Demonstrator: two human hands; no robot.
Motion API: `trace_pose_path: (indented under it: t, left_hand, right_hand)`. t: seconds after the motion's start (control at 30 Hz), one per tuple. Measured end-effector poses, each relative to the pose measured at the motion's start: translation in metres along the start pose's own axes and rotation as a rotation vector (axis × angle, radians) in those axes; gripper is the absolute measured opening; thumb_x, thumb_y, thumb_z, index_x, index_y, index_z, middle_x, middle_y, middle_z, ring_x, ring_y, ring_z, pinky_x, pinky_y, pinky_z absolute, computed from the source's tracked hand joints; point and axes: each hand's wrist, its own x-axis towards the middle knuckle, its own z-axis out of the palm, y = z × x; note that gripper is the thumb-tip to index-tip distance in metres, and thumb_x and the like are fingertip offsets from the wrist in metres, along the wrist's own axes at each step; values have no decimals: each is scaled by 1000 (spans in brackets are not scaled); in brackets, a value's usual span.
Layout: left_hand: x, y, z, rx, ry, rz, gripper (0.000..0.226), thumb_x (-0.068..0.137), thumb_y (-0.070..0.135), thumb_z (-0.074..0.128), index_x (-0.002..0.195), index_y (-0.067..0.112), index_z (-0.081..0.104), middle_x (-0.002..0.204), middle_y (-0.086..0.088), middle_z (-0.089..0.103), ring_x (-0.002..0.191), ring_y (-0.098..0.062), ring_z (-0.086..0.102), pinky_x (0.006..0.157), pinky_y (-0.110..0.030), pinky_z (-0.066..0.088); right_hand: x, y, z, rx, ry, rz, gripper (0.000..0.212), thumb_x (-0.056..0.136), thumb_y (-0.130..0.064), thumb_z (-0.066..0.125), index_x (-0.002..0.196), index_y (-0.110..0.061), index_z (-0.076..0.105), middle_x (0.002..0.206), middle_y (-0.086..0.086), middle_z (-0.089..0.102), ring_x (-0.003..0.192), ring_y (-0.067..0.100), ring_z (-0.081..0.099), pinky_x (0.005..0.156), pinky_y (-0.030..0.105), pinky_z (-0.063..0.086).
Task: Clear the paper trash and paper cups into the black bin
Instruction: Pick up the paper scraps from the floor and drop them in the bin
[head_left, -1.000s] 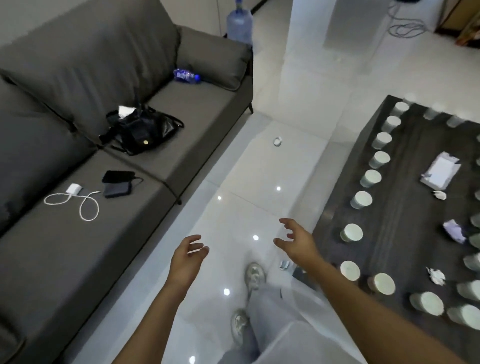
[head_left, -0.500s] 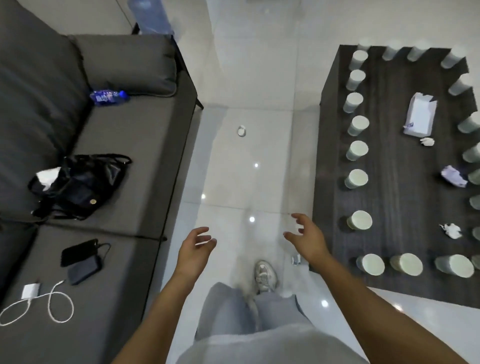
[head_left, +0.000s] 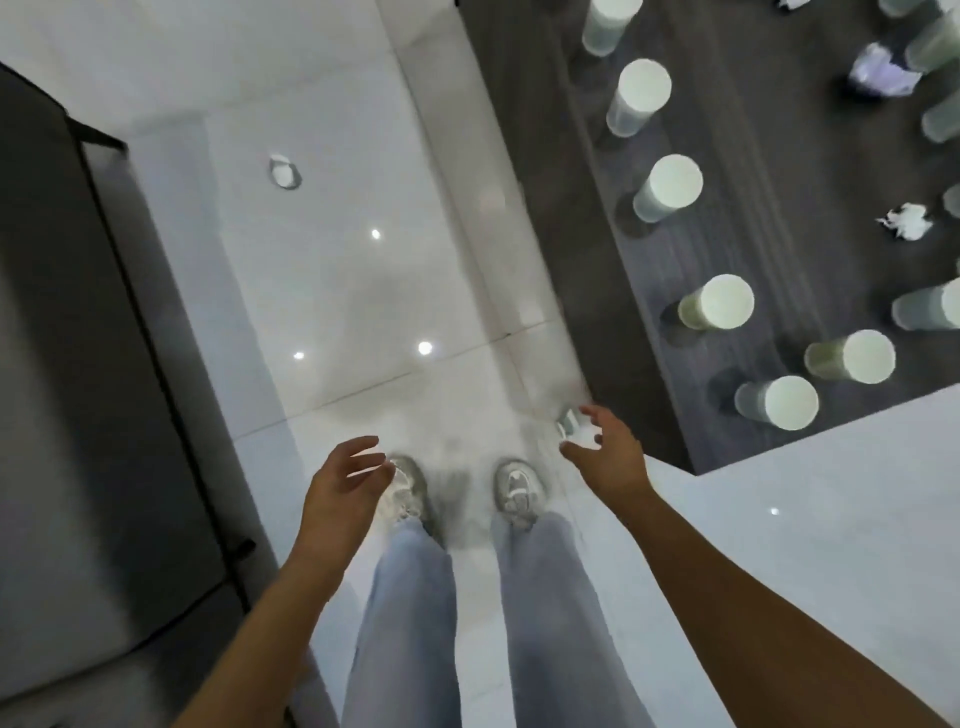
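Observation:
Several upturned paper cups stand along the edge of the dark low table (head_left: 597, 291); the nearest cup (head_left: 778, 402) is at its front corner. A white crumpled paper (head_left: 906, 221) and a pale purple one (head_left: 880, 75) lie on the table. A small scrap (head_left: 569, 420) lies on the floor by the table corner, just beside the fingertips of my right hand (head_left: 605, 457), which is spread and empty. Another small white piece (head_left: 284, 171) lies on the floor farther off. My left hand (head_left: 343, 480) hangs relaxed and empty above my left shoe. The black bin is out of sight.
A grey sofa (head_left: 78, 364) fills the left side. Between it and the table runs a glossy white tiled floor (head_left: 337, 291). My legs and two light shoes (head_left: 514, 488) are at the bottom centre.
My view has tilted down and closer to the floor. The sofa's bag and phones have left the frame. My right hand has dropped towards the scrap by the table corner.

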Motion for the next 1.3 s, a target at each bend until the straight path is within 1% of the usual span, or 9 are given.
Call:
trace_pose_path:
  t: [0.13,0.23,0.33,0.57,0.77,0.9,1.0,1.13,1.3]
  left_hand:
    - [87,-40,34,79,-61,-1,28,89,7,63,110,25,62,106,0,67,94,-11,64,83,-27,49]
    - [164,-83,76,111,-107,23,27,89,10,63,107,29,63,106,4,68,96,-13,64,75,-23,48]
    - [243,-140,121,115,-156,28,27,88,10,64,104,31,64,107,4,67,98,-15,64,79,-32,49]
    - [348,-240,171,218,-239,20,26,87,13,66,110,25,63,107,3,67,97,-13,64,72,-21,46]
    - [375,-261,174,287,-274,2,24,87,15,66,109,26,63,105,5,66,97,-12,63,71,-18,44]
    - [379,-243,166,250,-247,-46,24,88,12,65,110,21,63,108,0,66,97,-13,63,72,-20,47]
    - [366,-212,152,136,-254,-89,27,87,7,65,112,16,63,111,-8,66,100,-22,62,85,-32,51]
    - [335,-154,124,166,-349,-58,42,81,17,74,119,22,58,117,2,60,107,-16,58,75,-15,46]
    - [290,-82,64,103,-394,-88,58,76,4,72,126,26,52,120,3,58,103,-16,62,66,-15,50]
  right_hand:
    - [77,60,51,13,41,90,54,83,-18,72,132,-18,50,134,6,52,120,25,51,100,34,42]
    - [147,117,95,-2,75,110,55,82,-19,72,132,-19,49,133,5,51,120,23,50,93,23,38]
    - [220,181,137,-74,117,110,59,80,-15,73,133,-16,48,136,6,48,122,22,48,88,14,31]
    - [326,277,191,-302,169,128,74,81,-12,70,143,-27,33,157,-4,13,131,29,27,87,31,41]
    - [343,298,216,-328,268,72,64,81,5,61,138,-18,42,151,0,28,119,27,42,87,20,31]
    - [330,273,225,-185,235,14,61,77,13,57,130,-17,51,137,-1,41,111,21,52,87,17,39]
    - [300,216,231,-108,123,-117,61,76,9,60,128,-23,53,129,-8,44,107,15,56,86,14,43]
    - [239,114,241,-70,-75,-294,65,81,2,61,135,-31,46,135,-11,44,117,13,51,96,30,49]
    - [162,-9,251,31,-195,-390,80,81,4,64,143,-37,34,136,-14,43,119,8,50,92,34,52]
